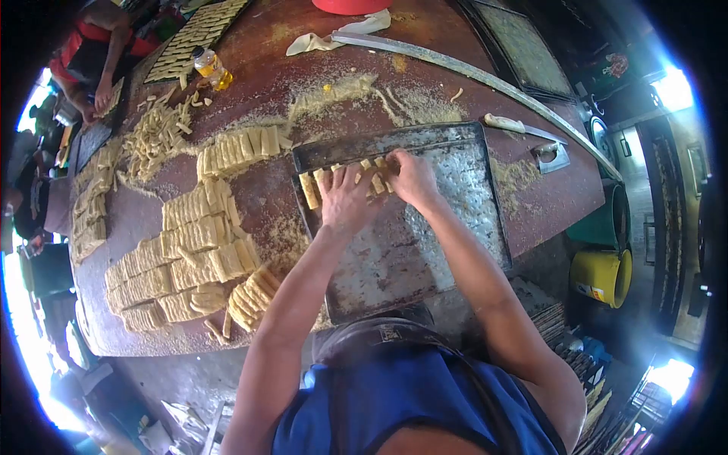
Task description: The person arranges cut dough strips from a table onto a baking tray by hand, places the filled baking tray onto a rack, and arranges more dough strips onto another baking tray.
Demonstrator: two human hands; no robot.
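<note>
A short row of pale, crumb-coated dough sticks [309, 190] lies along the far left side of a dark, worn baking tray [455, 227]. My left hand [347, 199] rests over this row, its fingers spread apart on top of the sticks. At the row's right end, my right hand [413, 178] has thumb and fingers curled around a dough stick, partly hiding it. Both hands are close together inside the tray, and the sticks beneath my fingers are only partly visible.
Stacked dough strips [201, 231] stand left of the tray, with loose dough sticks [159, 129] beyond. A knife [523, 127], a metal scraper [550, 156] and a long metal bar [470, 72] lie right. A bottle [211, 68] stands far left, near another person's hand [104, 97].
</note>
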